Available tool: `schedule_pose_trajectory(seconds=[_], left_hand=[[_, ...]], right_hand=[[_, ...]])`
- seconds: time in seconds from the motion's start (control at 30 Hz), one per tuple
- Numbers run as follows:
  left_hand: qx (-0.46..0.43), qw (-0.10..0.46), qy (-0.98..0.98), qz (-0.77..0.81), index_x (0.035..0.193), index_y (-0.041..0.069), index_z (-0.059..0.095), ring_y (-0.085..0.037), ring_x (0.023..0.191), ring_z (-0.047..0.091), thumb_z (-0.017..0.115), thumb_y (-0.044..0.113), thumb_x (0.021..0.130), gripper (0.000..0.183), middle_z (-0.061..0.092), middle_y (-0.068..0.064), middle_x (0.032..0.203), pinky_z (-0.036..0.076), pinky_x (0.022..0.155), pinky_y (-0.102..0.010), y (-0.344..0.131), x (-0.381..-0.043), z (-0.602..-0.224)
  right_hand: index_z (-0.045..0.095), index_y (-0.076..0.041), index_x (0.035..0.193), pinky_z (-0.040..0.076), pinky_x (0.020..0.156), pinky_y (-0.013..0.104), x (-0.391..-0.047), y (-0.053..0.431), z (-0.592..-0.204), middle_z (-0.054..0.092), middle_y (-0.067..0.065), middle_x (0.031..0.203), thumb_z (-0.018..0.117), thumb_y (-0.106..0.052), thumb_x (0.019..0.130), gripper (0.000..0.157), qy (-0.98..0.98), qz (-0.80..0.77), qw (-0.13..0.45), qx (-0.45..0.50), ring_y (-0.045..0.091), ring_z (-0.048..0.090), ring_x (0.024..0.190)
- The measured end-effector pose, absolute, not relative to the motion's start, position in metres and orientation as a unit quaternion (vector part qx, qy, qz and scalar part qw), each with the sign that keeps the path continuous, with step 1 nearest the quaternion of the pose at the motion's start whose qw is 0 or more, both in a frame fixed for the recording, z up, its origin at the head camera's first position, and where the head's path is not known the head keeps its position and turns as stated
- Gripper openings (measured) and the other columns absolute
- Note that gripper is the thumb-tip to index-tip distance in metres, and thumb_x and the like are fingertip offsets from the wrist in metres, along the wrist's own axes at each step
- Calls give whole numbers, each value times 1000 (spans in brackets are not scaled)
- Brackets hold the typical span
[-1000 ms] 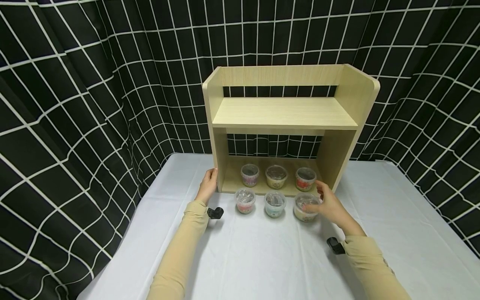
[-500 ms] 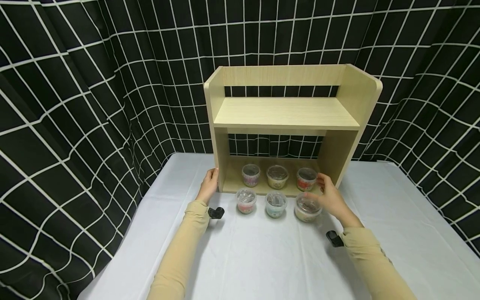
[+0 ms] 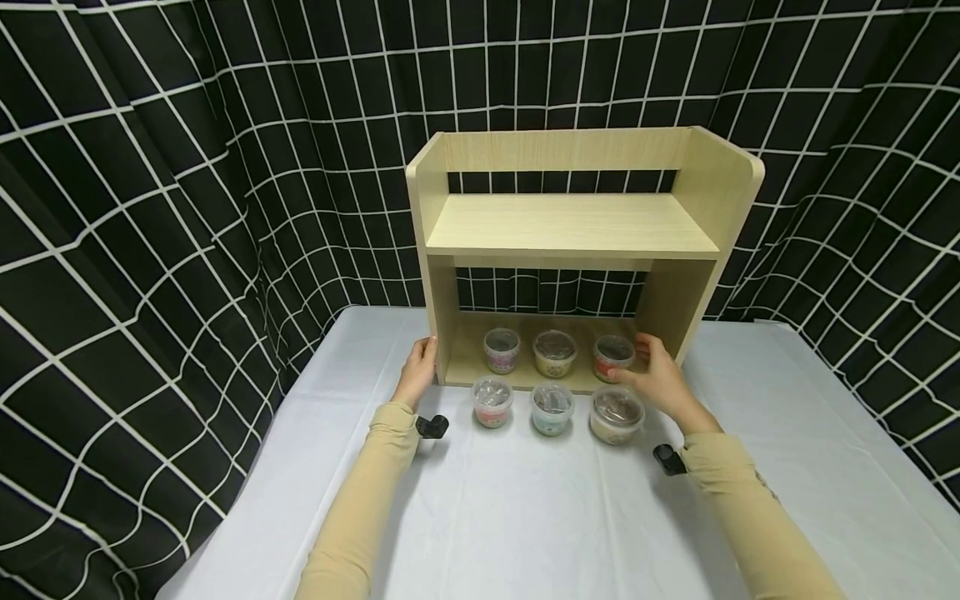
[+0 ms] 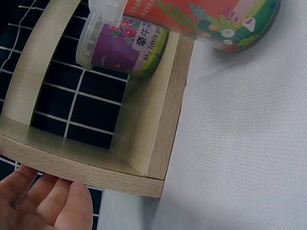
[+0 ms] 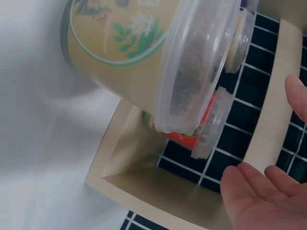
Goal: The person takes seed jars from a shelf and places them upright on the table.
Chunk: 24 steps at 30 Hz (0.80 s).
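Nearest are the two beige sleeves [image 3: 360, 500], a black device [image 3: 432, 427] at the left wrist and another [image 3: 671, 459] at the right, above a surface [image 3: 525, 517] covered in white cloth. Farther on, three upright cups with clear lids stand in a row just in front of the shelf unit [image 3: 570, 225]: a pink cup [image 3: 491, 412] on the left, a blue cup [image 3: 550, 419] in the middle and a larger cream cup [image 3: 615, 427] on the right. The left hand [image 3: 417, 373] rests its fingertips against the outer face of the unit's left side panel, its grip released. The right hand [image 3: 663, 385] reaches beside the red cup [image 3: 609, 360], fingers extended and grip released; whether the thumb touches the cup, one cannot tell. That cup sits on the lower shelf, right of a yellow cup [image 3: 554, 365] and a purple cup [image 3: 502, 360]. Behind everything hangs a black curtain [image 3: 337, 150] with white grid lines.
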<state>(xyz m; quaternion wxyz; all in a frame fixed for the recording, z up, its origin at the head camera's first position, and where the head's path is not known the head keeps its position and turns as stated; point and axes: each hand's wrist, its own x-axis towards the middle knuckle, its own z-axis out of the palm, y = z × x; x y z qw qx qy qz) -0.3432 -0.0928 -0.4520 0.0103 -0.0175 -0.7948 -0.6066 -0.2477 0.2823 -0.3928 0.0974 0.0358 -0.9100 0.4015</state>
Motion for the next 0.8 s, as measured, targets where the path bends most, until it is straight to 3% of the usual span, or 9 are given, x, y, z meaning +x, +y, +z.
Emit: schedule_pose_trajectory(seconds=[0.8], left_hand=[[-15,22,-793,-608,138,7,39,-31,110,50,33,55,96,64,44,-17,134,41,92,-43,-91,-343,-453]], right_hand=[[18,17,136,24,100,56,-267,285,-403,27,40,134,72,-23,82,87,-933,353,63,-1,51,27,123]])
